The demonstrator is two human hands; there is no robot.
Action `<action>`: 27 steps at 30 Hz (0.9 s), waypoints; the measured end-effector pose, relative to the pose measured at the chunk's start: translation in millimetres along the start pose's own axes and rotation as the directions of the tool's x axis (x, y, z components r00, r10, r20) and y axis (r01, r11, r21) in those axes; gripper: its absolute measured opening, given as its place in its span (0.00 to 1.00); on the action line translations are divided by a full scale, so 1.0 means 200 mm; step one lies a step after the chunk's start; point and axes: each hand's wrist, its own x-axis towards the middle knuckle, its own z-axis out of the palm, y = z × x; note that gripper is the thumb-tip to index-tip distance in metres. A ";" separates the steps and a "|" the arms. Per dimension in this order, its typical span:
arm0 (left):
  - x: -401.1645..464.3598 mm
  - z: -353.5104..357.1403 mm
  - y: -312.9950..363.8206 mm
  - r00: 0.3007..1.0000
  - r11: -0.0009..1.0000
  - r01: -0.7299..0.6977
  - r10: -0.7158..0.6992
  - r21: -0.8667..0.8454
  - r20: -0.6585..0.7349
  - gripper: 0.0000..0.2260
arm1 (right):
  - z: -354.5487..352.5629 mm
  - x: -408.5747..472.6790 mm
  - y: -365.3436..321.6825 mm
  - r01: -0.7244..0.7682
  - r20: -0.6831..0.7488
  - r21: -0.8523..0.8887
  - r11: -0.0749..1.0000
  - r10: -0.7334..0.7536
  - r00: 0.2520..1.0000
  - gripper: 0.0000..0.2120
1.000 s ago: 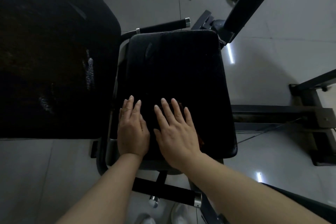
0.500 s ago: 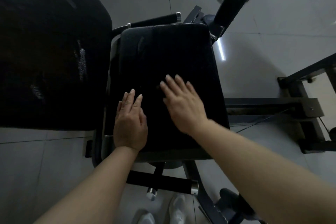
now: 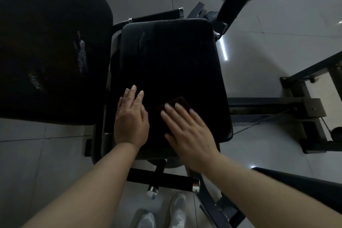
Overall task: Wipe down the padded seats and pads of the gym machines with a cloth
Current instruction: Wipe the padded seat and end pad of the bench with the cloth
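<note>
Dark, possibly reddish cloth (image 3: 178,102) lies flat on black padded seat (image 3: 172,57).
</note>
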 end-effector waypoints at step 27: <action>0.00 0.00 0.00 1.000 1.000 0.007 -0.007 -0.015 -0.007 0.18 | 0.01 -0.09 0.17 -0.543 -0.189 0.213 0.812 0.580 0.792 0.30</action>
